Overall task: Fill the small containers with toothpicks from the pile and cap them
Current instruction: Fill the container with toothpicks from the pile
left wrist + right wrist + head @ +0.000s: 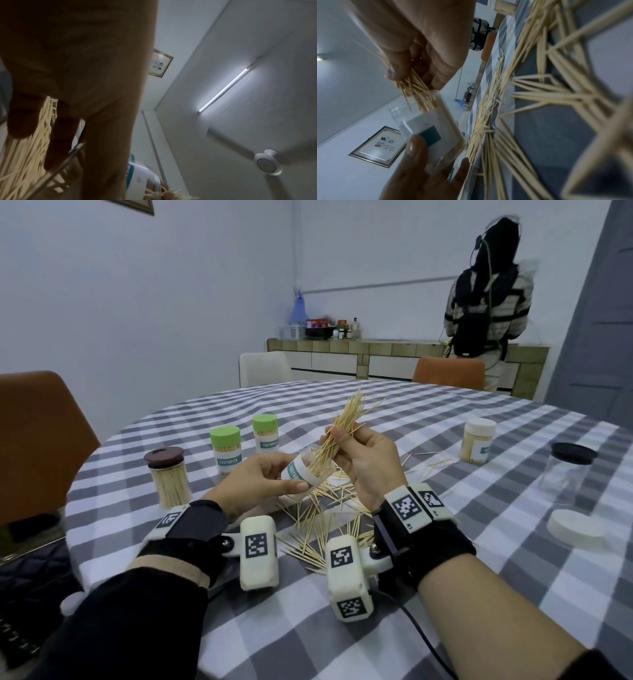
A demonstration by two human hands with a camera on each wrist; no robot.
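Note:
My left hand [263, 474] grips a small clear container [305, 470] with a white "TOOTHPICK" label, tilted with its open mouth toward the right. My right hand [363, 453] pinches a bundle of toothpicks [342, 426] whose lower ends sit inside that mouth. In the right wrist view the container [433, 128] takes the bundle [412, 86] from above. The loose toothpick pile [325, 522] lies on the checked cloth under both hands. Two green-capped filled containers [226, 450] [265, 436] stand behind my left hand.
A brown-lidded jar of toothpicks [168, 477] stands at the left. At the right are a white-capped container [478, 445], a clear jar with a black lid [568, 470] and a loose white cap [575, 529]. Chairs ring the round table [445, 594]; a person stands at the far counter.

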